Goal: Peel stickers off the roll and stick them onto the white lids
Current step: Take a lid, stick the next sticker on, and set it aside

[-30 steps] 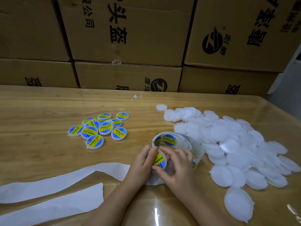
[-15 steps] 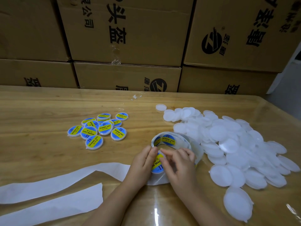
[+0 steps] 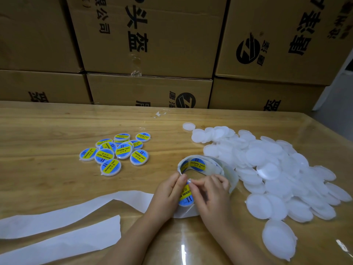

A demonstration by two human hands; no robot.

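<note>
**Out of Sight, Off the Edge**

Only a strip of the sticker (image 3: pixel 186 196) on show, the rest covered by the left hand (image 3: pixel 167 192) and the right hand (image 3: pixel 213 196), fingertips meeting over its top edge. Cannot tell whether already lifted off the liner there. Near side of the roll (image 3: pixel 198 165) hidden behind the right knuckles. Both forearms cut off at the bottom edge, both white backing strips (image 3: pixel 57 215) at the left edge. Cardboard boxes (image 3: pixel 152 44) cropped at the top, print incomplete. Lower white lids (image 3: pixel 267 169) buried under the upper ones — impossible to count. Print on the labelled lids (image 3: pixel 118 152) too small to read beyond "SOLDERING PASTE". Clear scrap (image 3: pixel 160 113) on the far tabletop (image 3: pixel 47 131) — too small to identify.
</note>
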